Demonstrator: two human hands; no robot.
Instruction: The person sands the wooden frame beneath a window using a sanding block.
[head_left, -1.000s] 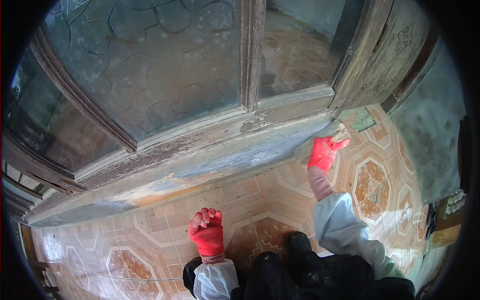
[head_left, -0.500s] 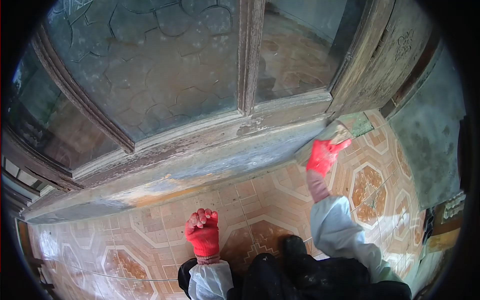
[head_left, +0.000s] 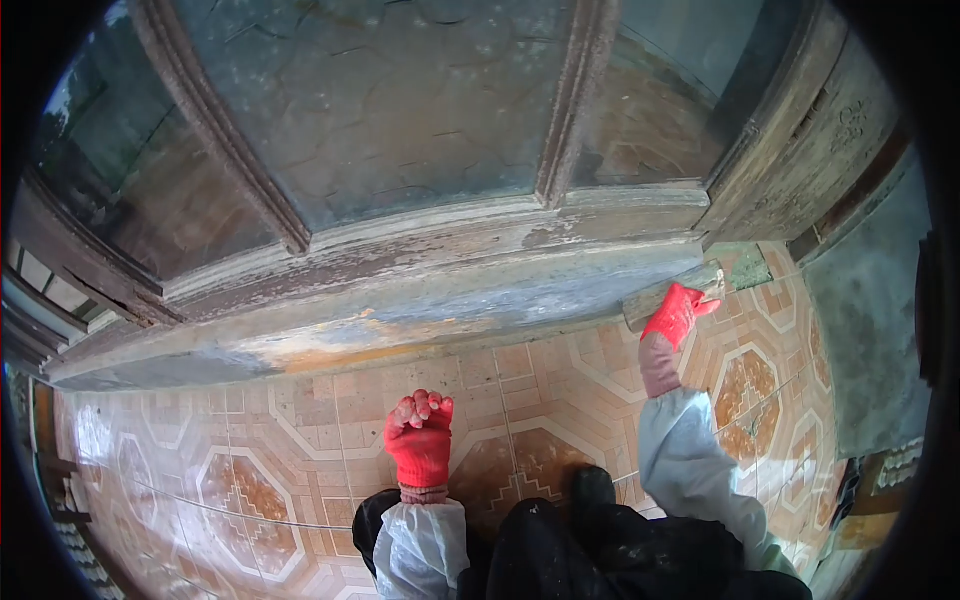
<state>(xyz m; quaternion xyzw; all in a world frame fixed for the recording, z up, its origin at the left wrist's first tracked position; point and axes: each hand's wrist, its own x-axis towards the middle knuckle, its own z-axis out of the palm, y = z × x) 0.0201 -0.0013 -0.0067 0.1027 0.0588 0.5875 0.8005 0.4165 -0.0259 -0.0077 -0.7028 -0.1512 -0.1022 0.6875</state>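
My left hand, in a red glove with pale, dirty fingertips, hangs above the tiled floor with its fingers curled; whether it holds anything small is hidden. On the right, my right hand, also red-gloved, grips a flat, greyish-brown board-like tool. That tool lies against the lower face of the sill, near its right end. Blue-grey and orange patches mark the sill face. Just beyond my right hand is a greenish patch on the floor.
Above the sill stands a weathered wooden frame with glass panes. A carved wooden panel and a grey-green surface are at the right. My dark-clothed legs are at the bottom.
The camera view has shifted, so the window frame sits farther right. My right hand and the tool have shifted slightly along the sill; my left hand stays curled.
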